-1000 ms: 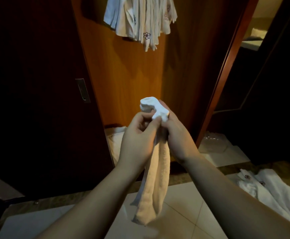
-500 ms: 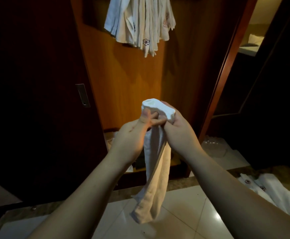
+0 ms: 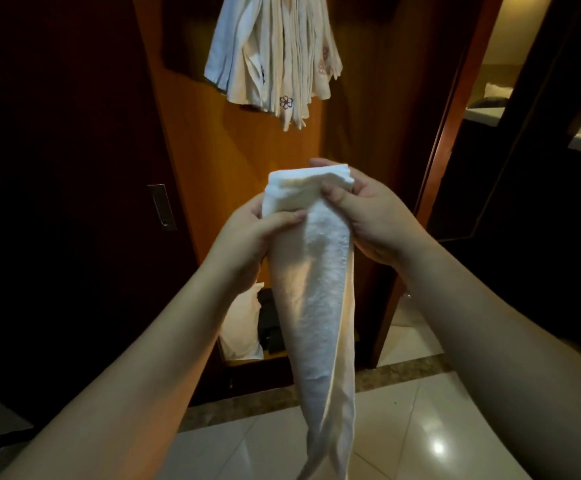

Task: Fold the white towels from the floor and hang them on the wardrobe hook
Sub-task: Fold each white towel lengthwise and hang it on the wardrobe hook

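Towel [image 3: 311, 271]: top fold now spread wider, pinched between left hand [image 3: 247, 233] and right hand [image 3: 368, 216]; likely ready for hung towels [image 3: 275, 57] above.

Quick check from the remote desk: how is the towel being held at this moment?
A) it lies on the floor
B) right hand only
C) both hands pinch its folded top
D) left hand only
C: the left hand and the right hand both pinch the folded top of the white towel, and its tail hangs down between the forearms.
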`<state>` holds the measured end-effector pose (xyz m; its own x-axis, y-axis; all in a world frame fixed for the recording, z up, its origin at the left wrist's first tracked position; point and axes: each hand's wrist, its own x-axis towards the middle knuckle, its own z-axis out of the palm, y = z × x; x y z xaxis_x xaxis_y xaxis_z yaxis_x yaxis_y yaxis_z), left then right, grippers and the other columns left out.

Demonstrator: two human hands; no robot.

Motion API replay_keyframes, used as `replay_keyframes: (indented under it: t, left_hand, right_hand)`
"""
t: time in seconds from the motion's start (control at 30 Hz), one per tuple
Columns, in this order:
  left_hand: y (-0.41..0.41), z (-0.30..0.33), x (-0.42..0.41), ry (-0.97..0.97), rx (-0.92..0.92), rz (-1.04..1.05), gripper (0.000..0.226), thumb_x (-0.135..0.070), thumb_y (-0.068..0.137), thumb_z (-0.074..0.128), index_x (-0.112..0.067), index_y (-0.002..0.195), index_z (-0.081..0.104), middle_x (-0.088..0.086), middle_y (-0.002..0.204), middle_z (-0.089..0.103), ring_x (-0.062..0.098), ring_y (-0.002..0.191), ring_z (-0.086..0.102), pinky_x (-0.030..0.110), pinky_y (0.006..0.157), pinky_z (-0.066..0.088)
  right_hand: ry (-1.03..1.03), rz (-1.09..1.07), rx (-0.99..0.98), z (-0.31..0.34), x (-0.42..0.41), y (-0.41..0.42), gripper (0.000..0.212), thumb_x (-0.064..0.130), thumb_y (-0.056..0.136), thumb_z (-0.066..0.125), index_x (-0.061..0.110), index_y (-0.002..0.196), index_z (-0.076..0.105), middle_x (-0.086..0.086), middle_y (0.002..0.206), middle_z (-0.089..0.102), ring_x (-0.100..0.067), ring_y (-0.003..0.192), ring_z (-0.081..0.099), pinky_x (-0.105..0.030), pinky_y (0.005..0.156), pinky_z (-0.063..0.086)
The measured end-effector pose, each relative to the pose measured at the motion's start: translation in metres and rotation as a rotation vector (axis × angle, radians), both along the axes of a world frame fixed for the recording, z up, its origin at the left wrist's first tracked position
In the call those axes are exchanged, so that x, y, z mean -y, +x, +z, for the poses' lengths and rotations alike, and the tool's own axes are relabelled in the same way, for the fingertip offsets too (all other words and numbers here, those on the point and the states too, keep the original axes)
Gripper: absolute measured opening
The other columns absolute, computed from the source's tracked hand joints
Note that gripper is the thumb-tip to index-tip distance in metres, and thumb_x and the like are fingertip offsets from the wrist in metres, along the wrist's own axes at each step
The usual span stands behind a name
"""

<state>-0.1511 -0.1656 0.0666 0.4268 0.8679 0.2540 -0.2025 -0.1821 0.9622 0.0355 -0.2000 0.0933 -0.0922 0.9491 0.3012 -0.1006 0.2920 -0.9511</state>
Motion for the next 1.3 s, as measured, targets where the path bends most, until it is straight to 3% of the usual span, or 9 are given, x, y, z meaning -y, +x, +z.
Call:
replay_keyframes:
  t: [0.17,0.37,0.5,0.67,0.8,0.87,0.97,1.23,1.3]
  left_hand:
    - [0.013,0.02,0.002,-0.041,-0.029,0.0,0.04,-0.033,0.082,0.077,-0.019,0.118,0.071,0.01,0.113,0.075,0.032,0.104,0.072,0.051,0.094,0.057]
    - [0.022,0.028,0.005,-0.101,-0.052,0.06,0.028,-0.031,0.087,0.073,-0.018,0.113,0.072,0.009,0.104,0.078,0.03,0.095,0.075,0.05,0.087,0.06]
    - [0.022,0.043,0.002,-0.091,-0.024,0.073,0.027,-0.029,0.092,0.071,-0.016,0.116,0.069,0.01,0.103,0.077,0.03,0.093,0.076,0.045,0.078,0.063]
    - [0.019,0.07,-0.011,-0.053,0.031,0.181,0.026,-0.029,0.092,0.072,-0.02,0.115,0.069,0.003,0.105,0.078,0.022,0.095,0.075,0.045,0.081,0.061]
    - [0.02,0.083,-0.016,0.004,0.034,0.197,0.025,-0.033,0.09,0.073,-0.025,0.112,0.069,-0.004,0.103,0.078,0.015,0.092,0.075,0.037,0.071,0.06]
    - [0.023,0.088,-0.018,0.025,0.045,0.193,0.027,-0.033,0.089,0.074,-0.024,0.115,0.069,-0.003,0.106,0.077,0.016,0.095,0.075,0.04,0.077,0.06]
    - [0.027,0.092,-0.018,0.045,0.074,0.178,0.029,-0.032,0.09,0.073,-0.024,0.117,0.069,-0.002,0.109,0.077,0.017,0.1,0.074,0.043,0.083,0.059]
    - [0.038,0.096,-0.017,0.049,0.096,0.136,0.022,-0.03,0.093,0.069,-0.026,0.115,0.067,-0.004,0.105,0.077,0.015,0.095,0.075,0.035,0.071,0.061]
    - [0.043,0.095,-0.016,0.047,0.074,0.118,0.022,-0.032,0.094,0.069,-0.028,0.115,0.066,-0.005,0.106,0.077,0.015,0.095,0.074,0.035,0.072,0.061]
  right_hand:
    - [0.034,-0.17,-0.056,-0.009,-0.002,0.009,0.058,0.058,0.069,0.085,0.017,0.108,0.075,-0.018,0.114,0.074,-0.038,0.109,0.069,-0.056,0.102,0.051]
    - [0.19,-0.481,0.252,-0.015,-0.001,0.012,0.042,0.079,0.08,0.06,0.043,0.096,0.074,0.007,0.096,0.077,-0.013,0.089,0.074,-0.051,0.084,0.059]
    - [0.134,-0.392,0.099,-0.024,-0.006,0.013,0.05,0.07,0.075,0.07,0.038,0.112,0.058,0.003,0.108,0.071,-0.009,0.097,0.072,-0.029,0.077,0.059]
    - [0.04,-0.274,0.007,-0.059,0.002,0.01,0.059,0.049,0.073,0.08,0.039,0.115,0.041,-0.003,0.12,0.059,0.002,0.102,0.068,-0.017,0.083,0.055]
    - [0.006,-0.325,0.158,-0.067,0.007,-0.002,0.044,0.057,0.07,0.076,0.046,0.101,0.048,-0.007,0.116,0.064,-0.019,0.103,0.07,-0.042,0.087,0.061]
    - [0.065,-0.419,0.243,-0.064,0.006,-0.004,0.033,0.055,0.079,0.072,0.036,0.1,0.054,-0.007,0.104,0.067,-0.023,0.095,0.069,-0.044,0.083,0.061]
    - [0.151,-0.502,0.259,-0.058,0.005,-0.003,0.018,0.043,0.093,0.068,0.027,0.094,0.06,0.003,0.092,0.067,-0.013,0.083,0.066,-0.029,0.075,0.057]
    - [0.12,-0.555,0.541,-0.045,-0.002,0.009,0.016,0.024,0.098,0.056,0.013,0.094,0.069,-0.008,0.086,0.069,-0.021,0.078,0.064,-0.029,0.062,0.05]
    - [0.109,-0.592,0.641,-0.042,-0.007,0.013,0.016,0.026,0.097,0.057,0.019,0.084,0.063,-0.003,0.078,0.063,-0.012,0.066,0.058,-0.015,0.05,0.039]
